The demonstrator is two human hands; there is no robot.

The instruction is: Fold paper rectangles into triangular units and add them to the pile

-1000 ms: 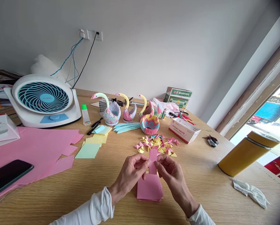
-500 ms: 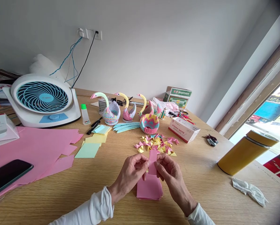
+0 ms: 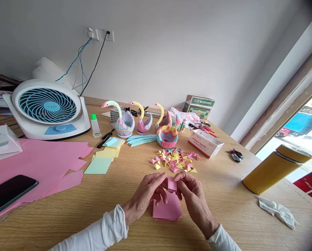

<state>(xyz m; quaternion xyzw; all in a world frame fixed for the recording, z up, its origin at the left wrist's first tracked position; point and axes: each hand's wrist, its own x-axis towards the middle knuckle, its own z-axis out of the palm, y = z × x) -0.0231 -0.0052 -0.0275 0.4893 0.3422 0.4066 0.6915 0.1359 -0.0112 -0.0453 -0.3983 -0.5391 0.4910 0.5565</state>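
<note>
Both of my hands pinch a small folded pink paper slip [image 3: 172, 183] just above a stack of pink paper squares [image 3: 167, 210] on the wooden table [image 3: 223, 195]. My left hand [image 3: 147, 193] grips the slip's left side with fingers curled. My right hand [image 3: 193, 198] grips its right side the same way. Beyond the hands lies a pile of small folded pink and yellow paper triangles [image 3: 174, 161].
Three paper swans [image 3: 142, 122] stand at the back by a sticky-note box [image 3: 205, 143]. A desk fan [image 3: 47, 108], a glue bottle [image 3: 94, 125], pink sheets [image 3: 38, 164] and a phone [image 3: 8, 191] lie left. On the right are a yellow flask [image 3: 274, 169] and a crumpled tissue [image 3: 276, 212].
The tall pink slip has been folded down to about half its height. Both hands have sunk slightly toward the pink stack.
</note>
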